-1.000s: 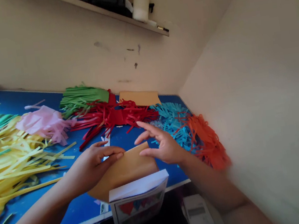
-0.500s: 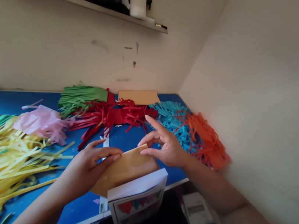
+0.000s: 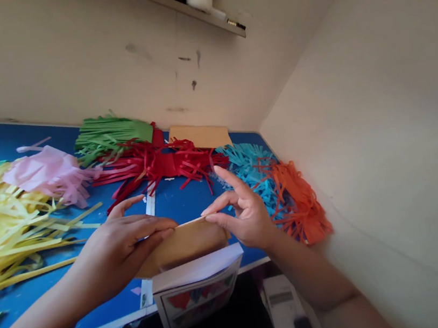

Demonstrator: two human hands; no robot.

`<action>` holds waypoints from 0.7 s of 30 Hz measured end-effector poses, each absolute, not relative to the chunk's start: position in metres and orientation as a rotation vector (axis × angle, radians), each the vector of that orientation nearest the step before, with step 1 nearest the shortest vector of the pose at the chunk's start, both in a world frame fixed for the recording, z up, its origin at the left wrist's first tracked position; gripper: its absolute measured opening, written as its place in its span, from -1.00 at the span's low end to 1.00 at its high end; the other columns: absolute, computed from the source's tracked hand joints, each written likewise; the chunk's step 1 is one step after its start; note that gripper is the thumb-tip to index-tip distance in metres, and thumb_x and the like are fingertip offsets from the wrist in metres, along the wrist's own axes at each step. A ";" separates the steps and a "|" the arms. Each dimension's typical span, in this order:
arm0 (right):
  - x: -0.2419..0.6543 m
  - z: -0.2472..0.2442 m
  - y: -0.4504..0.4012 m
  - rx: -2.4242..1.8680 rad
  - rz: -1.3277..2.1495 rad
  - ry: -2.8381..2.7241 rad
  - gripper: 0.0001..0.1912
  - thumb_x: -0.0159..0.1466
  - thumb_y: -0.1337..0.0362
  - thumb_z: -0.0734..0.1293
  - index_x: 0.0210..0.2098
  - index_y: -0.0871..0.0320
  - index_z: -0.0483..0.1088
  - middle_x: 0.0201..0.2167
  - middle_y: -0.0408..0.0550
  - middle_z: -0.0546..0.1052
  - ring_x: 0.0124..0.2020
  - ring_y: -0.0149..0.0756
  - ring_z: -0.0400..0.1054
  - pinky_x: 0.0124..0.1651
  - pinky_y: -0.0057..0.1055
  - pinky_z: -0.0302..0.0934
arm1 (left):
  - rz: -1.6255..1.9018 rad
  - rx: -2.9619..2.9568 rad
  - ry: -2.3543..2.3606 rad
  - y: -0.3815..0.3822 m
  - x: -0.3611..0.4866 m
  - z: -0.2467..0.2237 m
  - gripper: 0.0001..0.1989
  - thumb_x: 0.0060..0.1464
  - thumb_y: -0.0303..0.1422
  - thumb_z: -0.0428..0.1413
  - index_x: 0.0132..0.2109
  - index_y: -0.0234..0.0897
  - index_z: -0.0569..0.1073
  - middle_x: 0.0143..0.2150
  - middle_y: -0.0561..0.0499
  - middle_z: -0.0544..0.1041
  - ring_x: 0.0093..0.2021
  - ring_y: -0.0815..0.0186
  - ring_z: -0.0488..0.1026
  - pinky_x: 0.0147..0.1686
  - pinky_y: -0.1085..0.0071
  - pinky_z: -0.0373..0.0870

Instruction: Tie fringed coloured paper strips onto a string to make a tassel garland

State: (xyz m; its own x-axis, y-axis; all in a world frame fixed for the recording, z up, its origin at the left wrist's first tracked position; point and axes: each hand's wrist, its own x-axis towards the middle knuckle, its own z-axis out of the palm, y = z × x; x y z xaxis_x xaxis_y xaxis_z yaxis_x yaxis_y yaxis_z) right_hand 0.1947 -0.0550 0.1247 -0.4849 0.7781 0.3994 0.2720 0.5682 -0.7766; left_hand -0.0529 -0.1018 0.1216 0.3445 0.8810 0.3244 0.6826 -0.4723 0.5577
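Both my hands pinch the upper edge of a tan paper envelope [image 3: 189,243] over the near side of the blue table. My left hand [image 3: 132,238] grips it at the left, thumb and fingers pressed together and one finger raised. At the right corner, my right hand [image 3: 244,212] pinches the edge between thumb and a finger, with another finger pointing up. A white printed sheet [image 3: 201,297], showing coloured bunting under a folded top, hangs on the near side of the envelope. Whether the sheet is attached to it I cannot tell.
Yellow strips [image 3: 17,236], a pink tissue bundle [image 3: 47,174], green fringe [image 3: 113,136], red fringe [image 3: 166,166], blue fringe [image 3: 250,168] and orange fringe [image 3: 301,201] lie across the blue table [image 3: 111,298]. Another tan paper piece [image 3: 201,135] rests by the wall. A shelf [image 3: 181,9] hangs above.
My view has shifted slightly. The pinching grip of both hands stays on the envelope's edge, and its top tilts a little differently. The printed sheet remains in front.
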 end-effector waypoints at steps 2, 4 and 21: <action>0.193 0.123 -0.057 -0.853 0.802 -2.018 -0.23 0.32 0.20 0.36 0.40 -0.03 -0.08 -0.30 -0.14 0.62 -0.25 -0.24 0.55 -0.08 -0.22 0.45 | 0.878 2.394 1.411 -0.103 -0.050 0.123 -0.71 0.28 -0.21 -0.04 -0.13 -0.08 0.57 -0.20 0.12 0.68 -0.20 0.30 0.59 0.34 0.12 -0.08; 0.190 0.122 -0.059 -0.829 0.780 -2.018 -0.26 0.31 0.20 0.37 0.38 -0.02 -0.02 -0.31 -0.15 0.63 -0.25 -0.25 0.55 -0.05 -0.22 0.44 | 0.929 2.554 1.423 -0.106 -0.044 0.126 -0.76 0.25 -0.20 0.02 -0.09 -0.05 0.57 -0.19 0.12 0.68 -0.19 0.28 0.60 0.37 0.08 -0.20; 0.182 0.119 -0.061 -0.527 0.517 -2.131 -0.37 0.34 0.32 0.34 0.33 -0.04 0.07 -0.25 -0.14 0.64 -0.24 -0.34 0.56 -0.08 -0.36 0.41 | 1.288 2.808 1.365 -0.111 -0.019 0.124 -0.85 0.30 -0.43 0.00 -0.18 -0.21 0.47 -0.37 0.14 0.60 -0.38 0.38 0.53 0.20 0.11 0.08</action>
State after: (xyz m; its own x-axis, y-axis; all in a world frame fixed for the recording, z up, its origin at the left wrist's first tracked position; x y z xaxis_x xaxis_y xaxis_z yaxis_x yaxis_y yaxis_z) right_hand 0.1821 -0.0613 0.1189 -0.5432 0.5379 0.6446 0.1829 0.8252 -0.5345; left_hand -0.0188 -0.1113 0.1240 0.3907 0.5738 0.7198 0.7519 -0.6500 0.1100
